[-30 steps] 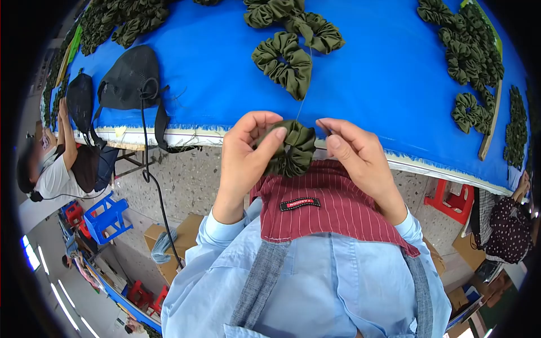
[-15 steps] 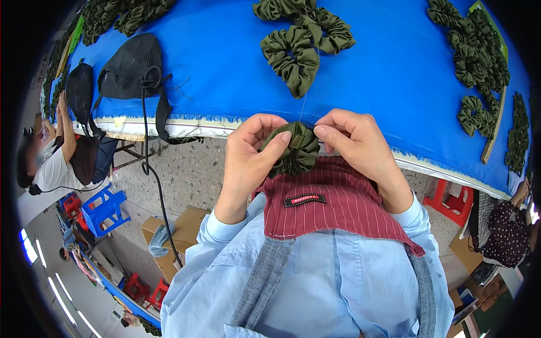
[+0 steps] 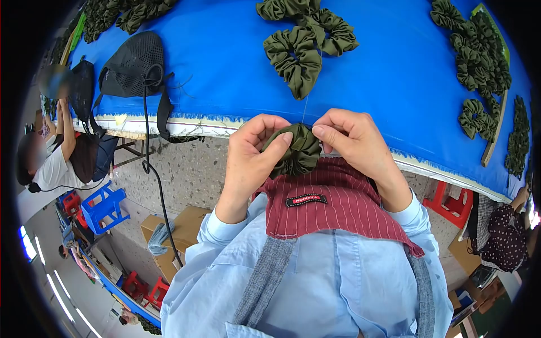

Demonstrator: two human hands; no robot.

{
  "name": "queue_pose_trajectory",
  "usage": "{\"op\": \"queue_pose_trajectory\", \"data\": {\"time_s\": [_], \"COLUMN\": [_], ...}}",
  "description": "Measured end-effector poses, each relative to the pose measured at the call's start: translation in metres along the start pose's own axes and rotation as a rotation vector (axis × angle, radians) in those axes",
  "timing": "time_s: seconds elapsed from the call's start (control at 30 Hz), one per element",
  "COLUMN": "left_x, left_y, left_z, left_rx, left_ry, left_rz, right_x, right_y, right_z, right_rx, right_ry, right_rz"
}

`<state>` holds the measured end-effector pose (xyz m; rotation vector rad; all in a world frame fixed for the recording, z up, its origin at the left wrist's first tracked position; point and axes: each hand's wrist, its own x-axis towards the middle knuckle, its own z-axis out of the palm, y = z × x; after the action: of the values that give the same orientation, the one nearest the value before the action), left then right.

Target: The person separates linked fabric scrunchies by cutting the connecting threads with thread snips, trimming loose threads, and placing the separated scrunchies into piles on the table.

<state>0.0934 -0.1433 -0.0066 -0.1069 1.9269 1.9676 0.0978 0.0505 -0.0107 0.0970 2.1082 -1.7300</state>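
Note:
My left hand (image 3: 251,155) grips a dark olive-green fabric scrunchie (image 3: 298,149), its thumb pressed on the gathered cloth. At the scrunchie's right edge my right hand (image 3: 355,141) has thumb and forefinger pinched together. Whatever lies between those fingertips is too small to make out. A thin pale thread (image 3: 305,110) runs up from the held scrunchie towards a heart-shaped olive scrunchie (image 3: 293,56) on the blue table cover. Another olive scrunchie (image 3: 335,34) lies beside that one.
The blue table (image 3: 220,67) has a frayed front edge. A black mesh bag (image 3: 132,65) with a hanging cord lies at left. Piles of scrunchies (image 3: 476,56) lie at right. Below stand blue (image 3: 104,208) and red stools (image 3: 448,203). A person (image 3: 53,160) works at far left.
Both hands stay nearly in place, with the right fingertips slightly nearer the scrunchie. The view has shifted slightly. A blurred round shape now shows beside the person at far left.

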Motion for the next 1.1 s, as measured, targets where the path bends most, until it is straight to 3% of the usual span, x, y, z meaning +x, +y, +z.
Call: {"op": "queue_pose_trajectory", "data": {"time_s": [0.13, 0.27, 0.43, 0.53, 0.6, 0.67, 0.77, 0.93, 1.1], "left_x": [0.0, 0.0, 0.004, 0.012, 0.017, 0.02, 0.01, 0.009, 0.015], "left_y": [0.0, -0.004, 0.005, 0.01, 0.01, -0.006, -0.02, -0.009, 0.0], "left_z": [0.0, -0.002, 0.008, 0.022, 0.036, 0.035, 0.039, 0.045, 0.041], "left_rx": [-0.005, -0.117, -0.606, -0.669, -0.752, -0.601, -0.614, -0.845, -0.808], "left_ry": [0.001, -0.009, 0.08, 0.019, -0.04, -0.258, -0.343, -0.308, -0.262], "left_rz": [-0.001, 0.029, 0.043, 0.11, 0.276, 0.244, 0.093, 0.11, 0.006], "right_x": [-0.001, -0.004, -0.02, -0.024, -0.028, -0.027, -0.025, -0.018, -0.018], "right_y": [0.003, 0.005, 0.001, 0.001, -0.001, 0.002, 0.01, 0.002, 0.004], "right_z": [0.0, 0.002, 0.001, 0.015, 0.019, 0.017, 0.011, 0.027, 0.026], "right_rx": [0.017, 0.29, 0.142, 0.07, 0.575, 0.611, 0.721, 0.769, 0.974], "right_ry": [-0.006, 0.105, -0.046, -0.035, 0.354, 0.349, 0.381, 0.398, 0.283], "right_rz": [0.004, -0.021, -0.057, -0.173, -0.133, -0.156, -0.205, -0.341, -0.255]}}
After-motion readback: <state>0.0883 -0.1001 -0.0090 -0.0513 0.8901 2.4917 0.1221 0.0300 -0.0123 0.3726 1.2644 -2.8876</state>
